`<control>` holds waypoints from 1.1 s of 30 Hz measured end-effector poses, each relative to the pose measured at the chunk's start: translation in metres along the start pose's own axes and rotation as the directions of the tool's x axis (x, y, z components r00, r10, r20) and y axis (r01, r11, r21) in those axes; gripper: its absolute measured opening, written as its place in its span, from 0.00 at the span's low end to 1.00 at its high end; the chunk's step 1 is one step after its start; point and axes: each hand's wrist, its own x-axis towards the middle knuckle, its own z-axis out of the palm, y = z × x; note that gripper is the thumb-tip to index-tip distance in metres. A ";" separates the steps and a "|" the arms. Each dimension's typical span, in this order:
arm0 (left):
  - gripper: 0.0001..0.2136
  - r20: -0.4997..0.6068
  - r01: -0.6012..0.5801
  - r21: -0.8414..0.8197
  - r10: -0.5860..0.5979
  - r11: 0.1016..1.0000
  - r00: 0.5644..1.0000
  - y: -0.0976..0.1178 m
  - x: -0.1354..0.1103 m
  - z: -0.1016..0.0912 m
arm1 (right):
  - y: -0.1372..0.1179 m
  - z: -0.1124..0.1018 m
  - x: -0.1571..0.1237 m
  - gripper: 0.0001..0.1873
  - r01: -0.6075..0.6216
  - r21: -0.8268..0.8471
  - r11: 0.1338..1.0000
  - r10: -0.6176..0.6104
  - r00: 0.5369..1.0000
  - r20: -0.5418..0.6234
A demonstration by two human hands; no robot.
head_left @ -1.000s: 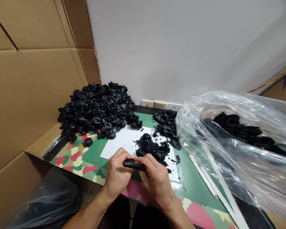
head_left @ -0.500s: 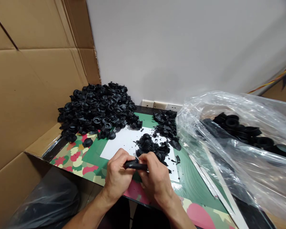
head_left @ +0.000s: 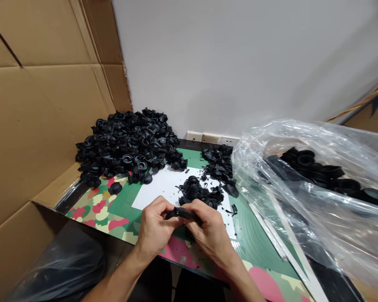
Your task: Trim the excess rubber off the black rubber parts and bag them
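My left hand (head_left: 154,230) and my right hand (head_left: 209,233) meet over the near edge of the table, both pinching one black rubber part (head_left: 182,214) between their fingertips. The part looks flat and dark; most of it is hidden by my fingers. Just beyond my hands a small heap of black ribbed rubber parts (head_left: 200,193) lies on a white sheet (head_left: 164,186). A large pile of the same black parts (head_left: 129,144) fills the far left corner.
The table has a camouflage-pattern mat (head_left: 101,207). Black scraps (head_left: 220,165) lie by the wall. A clear plastic bag (head_left: 305,197) holding black rubber rings (head_left: 318,172) covers the right side. Cardboard (head_left: 34,117) walls the left. A dark bag (head_left: 63,264) hangs at lower left.
My right hand has slid slightly right and rolled, and the black part between my fingers has turned and risen a little. The piles have not moved.
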 end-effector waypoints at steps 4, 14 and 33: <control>0.02 0.002 -0.135 0.086 0.135 0.987 0.991 0.002 -0.001 0.000 | 0.000 0.002 0.002 0.05 0.195 -0.263 0.945 -0.185 0.981 0.064; 0.14 0.008 0.180 -0.236 -0.184 0.955 0.983 -0.002 0.000 0.000 | 0.010 0.002 -0.003 0.06 -0.110 -0.368 0.923 0.018 0.969 -0.246; 0.36 0.211 0.404 -0.293 -0.353 0.867 0.911 -0.005 0.013 0.000 | 0.002 0.013 -0.006 0.23 -0.571 0.311 0.760 0.629 0.766 -0.133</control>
